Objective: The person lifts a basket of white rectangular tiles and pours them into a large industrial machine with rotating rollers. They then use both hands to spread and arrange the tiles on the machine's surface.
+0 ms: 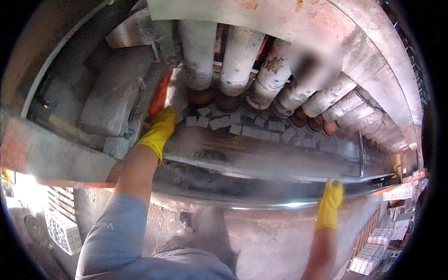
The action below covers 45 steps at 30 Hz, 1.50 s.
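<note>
From my remote station I view a long metal trough (270, 151) running left to right, its near edge bounded by a shiny rim (261, 205). Over its far edge I log a row of thick, stained cylinders (198, 53), slanting down and receding toward the right end. Beyond the left end sits a grey block (109, 84). Past the right end, lower down, I note pale stacks (371, 249).

Both hands wear yellow gloves. My left hand (163, 125) is at the trough's left end, by an orange-red strip (161, 93); its fingertips are hidden, so I cannot tell whether they are clamped on it. My right hand (332, 193) is over the near edge, right of centre, fingers bunched; grip and contact I cannot tell. Near it, farther right, stands a thin upright rod (361, 154).

Smallest items: pale square pieces (203, 122) lie along the far edge, below the cylinders, some scattered at angles, several in a row. The leftmost lie just beside my left hand.
</note>
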Motion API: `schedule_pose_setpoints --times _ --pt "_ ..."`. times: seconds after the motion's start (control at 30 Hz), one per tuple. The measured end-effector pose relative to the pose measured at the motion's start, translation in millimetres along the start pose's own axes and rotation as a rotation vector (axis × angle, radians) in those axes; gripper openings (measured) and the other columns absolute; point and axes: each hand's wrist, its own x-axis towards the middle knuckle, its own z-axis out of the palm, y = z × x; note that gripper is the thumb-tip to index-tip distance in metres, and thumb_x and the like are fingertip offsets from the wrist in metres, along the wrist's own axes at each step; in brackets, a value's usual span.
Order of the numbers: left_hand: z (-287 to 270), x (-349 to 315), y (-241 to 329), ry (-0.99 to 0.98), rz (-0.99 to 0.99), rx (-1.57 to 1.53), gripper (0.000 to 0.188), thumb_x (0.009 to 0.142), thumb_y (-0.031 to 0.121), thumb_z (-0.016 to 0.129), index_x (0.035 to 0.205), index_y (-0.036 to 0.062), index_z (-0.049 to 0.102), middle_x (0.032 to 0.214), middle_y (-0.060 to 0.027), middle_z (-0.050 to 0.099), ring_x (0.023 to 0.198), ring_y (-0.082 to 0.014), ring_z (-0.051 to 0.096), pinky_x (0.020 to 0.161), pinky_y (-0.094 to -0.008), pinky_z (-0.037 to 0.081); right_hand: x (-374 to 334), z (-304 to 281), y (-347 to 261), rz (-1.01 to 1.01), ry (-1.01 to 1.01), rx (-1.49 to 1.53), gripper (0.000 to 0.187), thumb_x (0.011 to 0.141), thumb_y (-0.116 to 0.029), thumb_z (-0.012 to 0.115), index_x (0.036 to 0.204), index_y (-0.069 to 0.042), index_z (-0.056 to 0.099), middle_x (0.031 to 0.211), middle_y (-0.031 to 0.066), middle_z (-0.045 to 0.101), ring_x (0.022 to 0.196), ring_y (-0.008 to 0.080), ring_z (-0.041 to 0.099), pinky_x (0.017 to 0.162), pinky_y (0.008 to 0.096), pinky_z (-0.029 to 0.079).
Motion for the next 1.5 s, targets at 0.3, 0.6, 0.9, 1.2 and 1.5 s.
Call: schedule_pose_setpoints --times 0.3,0.6,0.9,1.2,1.5 --pt "55.8 43.2 -11.1 0.017 -0.049 0.024 0.062 0.096 0.032 0.053 0.154 0.0153 0.038 0.163 -0.0141 0.029 0.15 -0.0338 0.029 0.122 -0.0489 0.023 -9.9 5.2 30.1 -0.05 0.044 0.07 0.058 0.09 -0.048 0.068 0.125 -0.002 0.066 0.113 0.0148 0.072 0.103 0.0294 0.069 0.091 0.0396 0.052" --pt "71.2 -19.9 10.4 0.113 -0.134 0.028 0.082 0.094 0.057 0.051 0.157 0.0083 0.03 0.163 -0.0177 0.029 0.151 -0.0351 0.024 0.123 -0.0531 0.014 -32.1 -5.8 61.5 -0.096 0.003 0.06 0.053 0.091 -0.046 0.07 0.119 -0.002 0.066 0.107 0.0123 0.073 0.096 0.0274 0.069 0.088 0.0386 0.052" --pt "56.2 -51.4 15.0 0.216 -0.069 -0.105 0.068 0.094 0.049 0.058 0.147 0.0086 0.048 0.153 -0.0216 0.044 0.142 -0.04 0.039 0.119 -0.0516 0.026 -47.9 1.4 95.4 -0.083 0.028 0.153 0.052 0.091 -0.044 0.07 0.123 -0.002 0.065 0.108 0.0127 0.073 0.1 0.027 0.069 0.09 0.0381 0.051" --pt "72.7 16.2 48.4 0.366 0.15 -0.069 0.061 0.095 0.037 0.057 0.147 0.008 0.047 0.153 -0.0183 0.046 0.14 -0.0353 0.042 0.118 -0.0497 0.029 -61.1 -1.7 106.2 -0.064 0.012 0.13 0.052 0.092 -0.043 0.069 0.125 -0.004 0.066 0.112 0.0132 0.072 0.104 0.0269 0.067 0.094 0.0381 0.049" --pt "99.2 -9.6 72.4 0.297 0.107 -0.061 0.069 0.095 0.045 0.053 0.154 0.0134 0.039 0.16 -0.0141 0.036 0.146 -0.0392 0.032 0.121 -0.0555 0.018 -66.6 3.6 116.7 -0.062 0.023 0.159 0.05 0.092 -0.04 0.071 0.124 -0.002 0.065 0.112 0.0133 0.071 0.104 0.0264 0.067 0.095 0.0375 0.049"
